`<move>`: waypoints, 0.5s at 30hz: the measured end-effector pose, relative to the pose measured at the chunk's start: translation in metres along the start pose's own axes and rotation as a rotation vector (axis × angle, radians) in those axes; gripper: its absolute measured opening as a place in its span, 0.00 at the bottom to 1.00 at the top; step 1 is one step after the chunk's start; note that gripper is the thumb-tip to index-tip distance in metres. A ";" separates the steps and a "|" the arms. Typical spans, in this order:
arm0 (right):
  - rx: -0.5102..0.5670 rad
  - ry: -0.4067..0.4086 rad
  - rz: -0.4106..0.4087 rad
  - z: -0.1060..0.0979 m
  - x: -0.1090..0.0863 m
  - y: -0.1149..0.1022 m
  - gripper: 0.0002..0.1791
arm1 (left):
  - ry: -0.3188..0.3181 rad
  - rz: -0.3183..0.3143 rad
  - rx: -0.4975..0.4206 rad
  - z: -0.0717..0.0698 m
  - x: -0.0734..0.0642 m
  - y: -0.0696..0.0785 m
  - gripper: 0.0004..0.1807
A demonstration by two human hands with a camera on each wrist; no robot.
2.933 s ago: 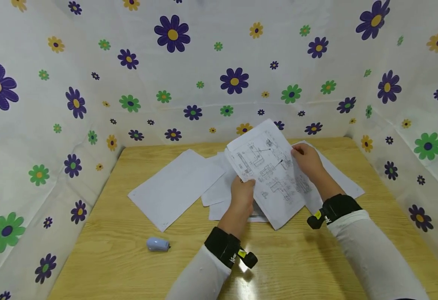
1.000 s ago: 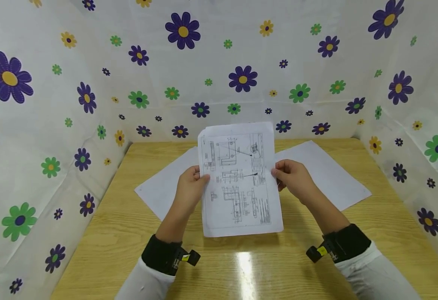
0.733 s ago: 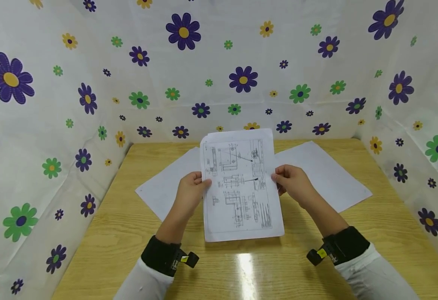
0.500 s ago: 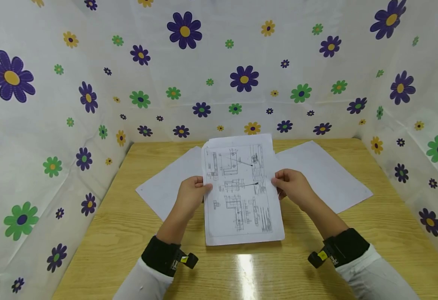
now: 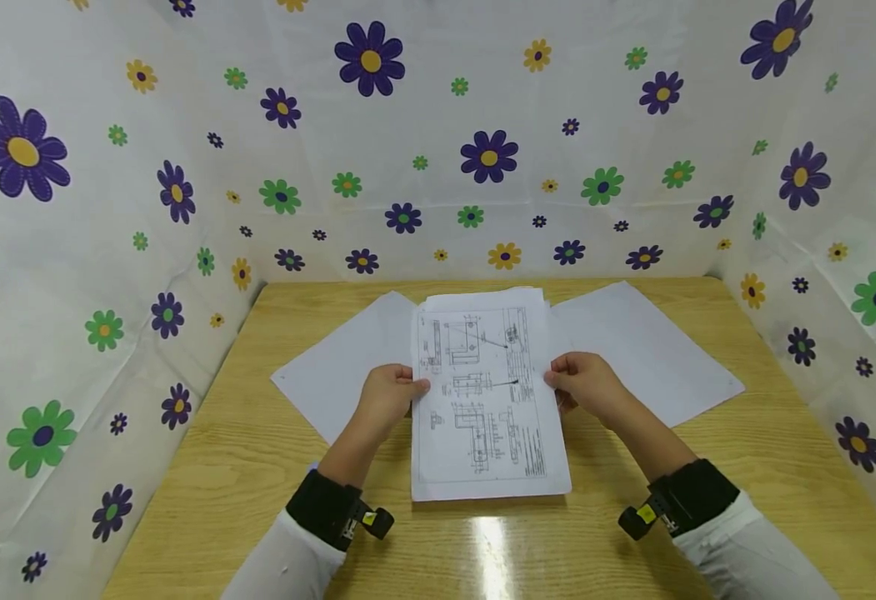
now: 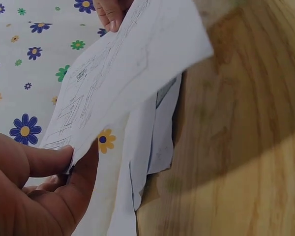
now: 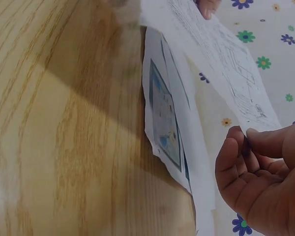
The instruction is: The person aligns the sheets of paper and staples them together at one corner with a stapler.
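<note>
A white sheet of paper with a printed technical drawing (image 5: 483,400) is held up at a slant above the middle of the table. My left hand (image 5: 388,396) pinches its left edge, thumb on the printed face. At the opposite edge, my right hand (image 5: 588,383) grips it between thumb and fingers. A second paper edge peeks out along the top of the sheet. Beneath it, the right wrist view shows loose papers (image 7: 196,162), one bearing a framed colour picture (image 7: 164,118). The same papers (image 6: 157,132) appear under the sheet in the left wrist view.
Blank-looking sheets lie on the wooden table (image 5: 205,500), one at the left (image 5: 340,358) and one at the right (image 5: 648,350). A small pale-blue object (image 5: 313,467) is mostly hidden behind my left wrist. Flower-patterned cloth (image 5: 438,108) encloses the back and sides.
The drawing sheet, earlier tilted and farther right, has been turned straight and brought to the middle. Over the last second both hands have lowered it towards the table, keeping their grip.
</note>
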State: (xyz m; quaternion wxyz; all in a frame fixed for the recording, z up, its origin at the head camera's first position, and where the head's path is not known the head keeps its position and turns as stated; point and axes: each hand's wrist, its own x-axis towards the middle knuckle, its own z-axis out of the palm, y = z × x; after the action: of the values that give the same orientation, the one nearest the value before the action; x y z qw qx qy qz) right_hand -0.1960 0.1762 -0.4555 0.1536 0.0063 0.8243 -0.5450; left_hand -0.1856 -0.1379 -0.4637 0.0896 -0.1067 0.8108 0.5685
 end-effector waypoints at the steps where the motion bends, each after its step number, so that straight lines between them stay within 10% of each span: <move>1: -0.004 -0.002 0.002 0.000 0.000 0.001 0.13 | -0.001 0.000 0.011 0.000 0.000 -0.001 0.11; 15: -0.094 0.018 0.037 0.006 0.007 0.018 0.13 | -0.004 -0.011 0.218 0.010 0.008 -0.009 0.11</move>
State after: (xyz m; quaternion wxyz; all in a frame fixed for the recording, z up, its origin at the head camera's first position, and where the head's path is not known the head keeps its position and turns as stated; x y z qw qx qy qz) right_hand -0.1986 0.1771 -0.4751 0.1562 0.0193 0.8500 -0.5027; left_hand -0.1902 -0.1316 -0.4770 0.1052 -0.0998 0.8672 0.4765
